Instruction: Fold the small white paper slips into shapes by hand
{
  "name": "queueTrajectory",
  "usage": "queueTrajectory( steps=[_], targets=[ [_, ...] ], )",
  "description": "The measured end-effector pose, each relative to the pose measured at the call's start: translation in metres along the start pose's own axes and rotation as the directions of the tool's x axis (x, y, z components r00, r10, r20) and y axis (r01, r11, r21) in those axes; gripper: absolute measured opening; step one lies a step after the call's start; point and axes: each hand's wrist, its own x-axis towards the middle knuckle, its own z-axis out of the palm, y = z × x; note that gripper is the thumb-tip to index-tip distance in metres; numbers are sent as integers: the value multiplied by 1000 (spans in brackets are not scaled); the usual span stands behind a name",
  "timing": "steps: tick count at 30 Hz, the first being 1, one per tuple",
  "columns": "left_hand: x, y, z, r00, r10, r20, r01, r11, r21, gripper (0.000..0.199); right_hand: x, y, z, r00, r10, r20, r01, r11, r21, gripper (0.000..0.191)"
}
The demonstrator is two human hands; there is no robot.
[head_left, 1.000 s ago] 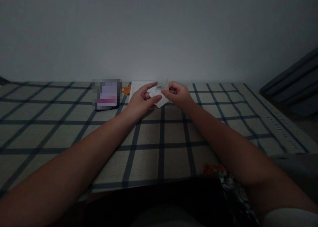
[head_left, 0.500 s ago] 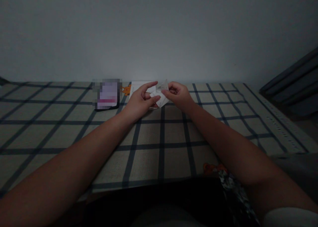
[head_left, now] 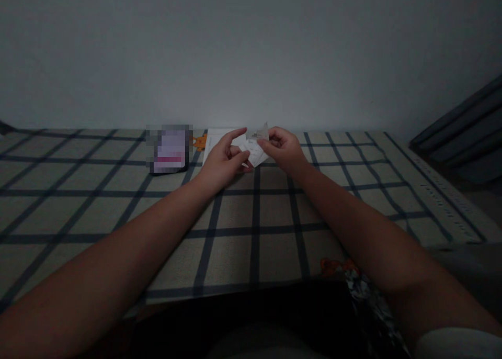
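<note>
"So, what lies nearest?"

"Dark clothing [head_left: 243, 317], below the near edge of the desk [head_left: 235, 254]. A pale sleeve [head_left: 458, 343] shows at the bottom, on the right arm."

"And on that near edge?"

"An orange bear figure [head_left: 337, 266], right of the middle and just beside the right forearm. The desk wears a checked cloth [head_left: 98, 181], cream with dark blue lines."

"Where are the hands?"

"Toward the far edge, near its middle. The left hand [head_left: 223, 163] has its thumb on top of a folded paper [head_left: 255, 157] and its index finger stretched out; that grip is closed on the paper's left side."

"The other one?"

"The right hand [head_left: 289, 148] pinches the paper's right side, by a pointed flap that stands up. So the paper is between the two, held by both. I can't tell whether it touches the cloth."

"Anything beyond?"

"A white sheet [head_left: 217, 137] lies by the far edge, partly hidden behind the left hand. Left of it comes another orange bear [head_left: 200, 142], then a phone-like object [head_left: 170, 147], its screen blurred. Past the far edge rises a grey wall [head_left: 251, 55]."
</note>
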Motion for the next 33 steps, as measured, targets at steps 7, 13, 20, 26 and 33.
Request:
queueTrajectory(
  steps=[7,13,20,26,33],
  targets=[
    [-1,7,0,999,26,-26,-25,998,56,80,2,4,1,995,26,93,-39,990,139,50],
    [-1,6,-3,998,47,-50,-41,993,112,81,2,8,3,984,41,172,-71,983,170,59],
    [-1,4,-4,997,67,-28,-63,989,136,82,2,1,2,975,77,209,-122,970,209,63],
    [-1,3,-5,996,85,-22,-79,980,180,82,3,5,1,976,18,219,-64,977,203,60],
    [-1,4,-4,997,73,-23,-68,983,173,82,2,5,1,977,42,210,-73,987,145,64]
  ],
)
